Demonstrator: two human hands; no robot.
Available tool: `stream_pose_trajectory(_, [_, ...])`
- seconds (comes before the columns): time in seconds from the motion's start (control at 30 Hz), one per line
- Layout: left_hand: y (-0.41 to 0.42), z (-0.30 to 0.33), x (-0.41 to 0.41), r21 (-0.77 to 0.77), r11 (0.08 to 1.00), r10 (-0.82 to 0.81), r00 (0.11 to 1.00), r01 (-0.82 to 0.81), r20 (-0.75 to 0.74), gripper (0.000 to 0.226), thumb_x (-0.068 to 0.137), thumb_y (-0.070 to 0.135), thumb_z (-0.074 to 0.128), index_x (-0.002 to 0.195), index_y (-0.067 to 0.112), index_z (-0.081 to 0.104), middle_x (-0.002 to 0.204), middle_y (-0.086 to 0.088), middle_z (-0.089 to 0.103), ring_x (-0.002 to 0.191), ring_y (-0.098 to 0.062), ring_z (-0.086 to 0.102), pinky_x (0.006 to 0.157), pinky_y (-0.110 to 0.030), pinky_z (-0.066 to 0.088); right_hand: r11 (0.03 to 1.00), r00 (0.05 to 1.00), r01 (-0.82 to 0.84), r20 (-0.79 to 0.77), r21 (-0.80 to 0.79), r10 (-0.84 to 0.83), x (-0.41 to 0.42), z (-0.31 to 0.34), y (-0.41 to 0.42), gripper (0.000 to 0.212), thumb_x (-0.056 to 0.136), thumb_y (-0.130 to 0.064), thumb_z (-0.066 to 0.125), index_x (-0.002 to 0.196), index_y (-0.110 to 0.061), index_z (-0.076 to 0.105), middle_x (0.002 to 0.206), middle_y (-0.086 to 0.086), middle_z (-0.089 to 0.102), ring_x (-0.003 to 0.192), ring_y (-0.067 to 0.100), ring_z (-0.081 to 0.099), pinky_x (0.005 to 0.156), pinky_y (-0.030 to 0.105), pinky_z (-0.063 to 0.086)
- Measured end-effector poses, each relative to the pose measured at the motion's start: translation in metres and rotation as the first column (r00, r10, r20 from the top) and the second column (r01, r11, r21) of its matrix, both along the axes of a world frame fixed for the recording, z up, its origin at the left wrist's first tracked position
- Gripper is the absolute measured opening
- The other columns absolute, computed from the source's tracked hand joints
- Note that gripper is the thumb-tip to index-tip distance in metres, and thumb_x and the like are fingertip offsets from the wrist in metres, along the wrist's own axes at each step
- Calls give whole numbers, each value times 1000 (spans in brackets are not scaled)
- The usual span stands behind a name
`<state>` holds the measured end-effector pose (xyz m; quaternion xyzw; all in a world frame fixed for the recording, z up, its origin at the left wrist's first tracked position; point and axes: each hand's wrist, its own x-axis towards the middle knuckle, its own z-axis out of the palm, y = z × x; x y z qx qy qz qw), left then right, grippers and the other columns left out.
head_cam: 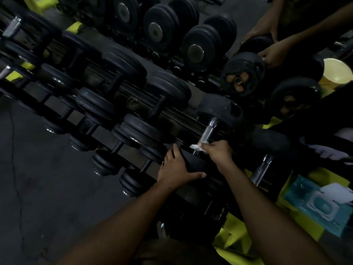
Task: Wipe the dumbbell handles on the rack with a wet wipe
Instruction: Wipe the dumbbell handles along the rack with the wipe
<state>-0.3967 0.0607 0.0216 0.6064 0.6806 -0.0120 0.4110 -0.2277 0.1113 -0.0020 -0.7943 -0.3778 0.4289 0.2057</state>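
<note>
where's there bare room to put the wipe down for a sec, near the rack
Free: the grey floor left of the rack, below the small dumbbells. Crowded: every rack tier is packed with dumbbells; your left hand and right hand, with the wipe, fill the near end; the wipes pack takes the yellow ledge.

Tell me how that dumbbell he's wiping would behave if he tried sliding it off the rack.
Probably heavy: the dumbbell carries thick black plates. Its round ends look apt to roll once free. The chrome handle may turn slick under the wet wipe that the right hand grips.
</note>
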Motion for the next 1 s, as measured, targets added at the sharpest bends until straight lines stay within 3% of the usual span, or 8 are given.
stream_pose_trajectory(0.1, [0, -1, 0, 9, 1000, 3, 1000, -3, 7, 155, 51, 85, 76, 160, 16, -9, 165, -10, 11, 152, -31, 19, 121, -50, 30, 991, 995, -81, -59, -102, 76, -2, -7, -7, 53, 48, -61, 79, 55, -10, 68, 50, 0, 62, 49, 15, 59, 52, 32, 47])
stream_pose_trajectory(0.2, [-1, -1, -1, 22, 1000, 5, 1000, -5, 5, 155, 50, 86, 76, 160, 14, -7, 164, -12, 14, 152, -31, 20, 121, -49, 30, 987, 984, -130, -137, -94, 117, 1, -10, -12, 36, 63, -50, 83, 49, -20, 68, 49, -3, 62, 52, 10, 58, 55, 29, 47])
stream_pose_trajectory(0.37, [-1, -2, -1, 28, 999, 18, 1000, -18, 16, 155, 48, 85, 76, 160, 17, -6, 164, -11, 14, 152, -30, 20, 120, -50, 30, 995, 900, -68, -435, -69, 31, 10, -11, -22, 21, 87, -25, 73, 93, -6, 78, 89, 11, 77, 87, 21, 73, 86, 41, 58])
stream_pose_trajectory(0.5, [-1, 0, -1, 19, 1000, 7, 1000, -7, 10, 154, 51, 83, 78, 160, 16, -8, 166, -10, 11, 153, -30, 18, 121, -50, 30, 996, 880, 76, -473, 36, -50, 1, -3, -24, 10, 89, -19, 71, 90, -11, 76, 81, 3, 76, 73, 9, 70, 67, 23, 54])
stream_pose_trajectory(0.7, [-1, 1, 0, 5, 1000, -4, 1000, 4, -12, 155, 51, 84, 77, 160, 17, -10, 165, -11, 11, 153, -30, 17, 121, -50, 29, 859, 848, 473, -364, 194, -384, -6, -8, 0, 34, 79, -29, 81, 102, -13, 62, 96, 6, 73, 86, 16, 69, 77, 24, 54])
stream_pose_trajectory(0.77, [-1, 2, 0, 6, 1000, -3, 1000, 3, -19, 155, 50, 84, 77, 160, 16, -9, 165, -10, 11, 153, -30, 17, 121, -49, 29, 820, 859, 504, -262, 271, -441, -6, -2, 10, 35, 80, -29, 80, 101, -10, 61, 98, 4, 69, 86, 15, 65, 72, 19, 51])
stream_pose_trajectory(0.87, [-1, 2, 0, 12, 1000, -4, 1000, 4, -26, 155, 49, 86, 76, 160, 16, -8, 165, -11, 12, 153, -30, 18, 121, -50, 29, 865, 952, 303, -76, 399, -298, -10, 2, 15, 22, 82, -30, 76, 95, -15, 69, 97, 3, 68, 86, 14, 63, 81, 31, 54])
stream_pose_trajectory(1.0, [-2, 0, 0, 26, 1000, -3, 999, 4, -32, 155, 49, 87, 75, 160, 16, -8, 165, -11, 13, 153, -30, 19, 120, -49, 31, 873, 990, -80, 144, 481, 11, -12, -3, 3, 27, 88, -16, 67, 114, -14, 71, 123, 4, 55, 107, 15, 59, 95, 21, 46])
